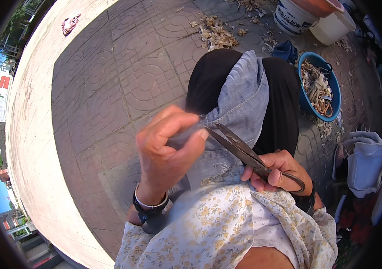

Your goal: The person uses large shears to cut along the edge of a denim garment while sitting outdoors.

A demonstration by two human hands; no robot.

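Note:
My right hand (280, 171) is wrapped round the handles of a pair of dark, worn scissors (245, 153). The blades are parted a little and point up and left over my lap. Close to their tips is my left hand (168, 145), its thumb and forefinger curved toward each other with a gap between the fingertips. Slight blur surrounds that forefinger, and a tiny dark speck shows by its tip; I cannot make out what it is. A faded blue denim cloth (245, 96) lies across my legs beneath both hands.
Right of my knees stands a blue tub (301, 94) of dry stalks and scraps. Dry, papery peelings (218, 35) litter the paving ahead. A white bucket (289, 19) with a reddish basin on it is at far right. Pale cloth (366, 163) is piled at right.

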